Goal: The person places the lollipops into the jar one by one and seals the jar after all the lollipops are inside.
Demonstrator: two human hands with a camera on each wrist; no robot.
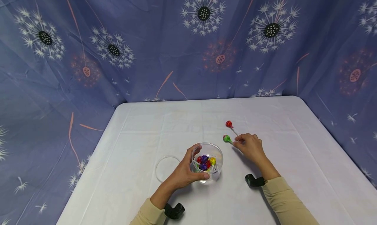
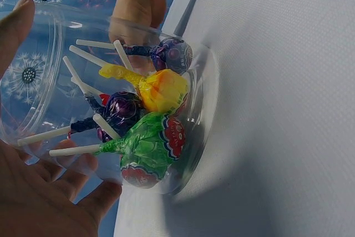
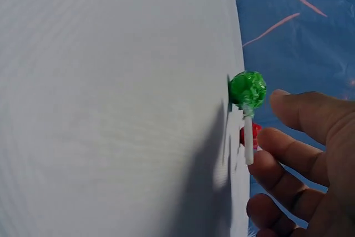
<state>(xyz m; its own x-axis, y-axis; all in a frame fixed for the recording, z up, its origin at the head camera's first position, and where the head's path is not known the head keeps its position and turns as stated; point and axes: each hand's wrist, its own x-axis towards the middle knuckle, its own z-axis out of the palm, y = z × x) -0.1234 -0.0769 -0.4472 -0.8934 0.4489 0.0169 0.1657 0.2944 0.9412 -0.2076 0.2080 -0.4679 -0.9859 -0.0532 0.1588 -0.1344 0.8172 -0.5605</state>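
Observation:
My left hand (image 1: 186,172) grips a transparent plastic tub (image 1: 217,152), thumb on the near side and fingers round the far side. Wrapped lollipops lie inside it: a green one (image 2: 145,151), a yellow one (image 2: 163,91) and purple ones (image 2: 173,55) show in the left wrist view, and red wrappers in the head view. To the right, my right hand (image 1: 250,148) hovers at the stick of a green lollipop (image 1: 226,138) on the table. Its thumb and fingers stand apart around the stick in the right wrist view. Just beyond lies a red lollipop (image 1: 229,123).
A transparent round lid or ring (image 1: 159,168) lies on the table left of the tub, partly behind my left hand. White cloth covers the table (image 1: 141,130). A blue dandelion-print curtain (image 1: 159,48) hangs behind it. Black wrist devices (image 1: 174,211) sit at both cuffs.

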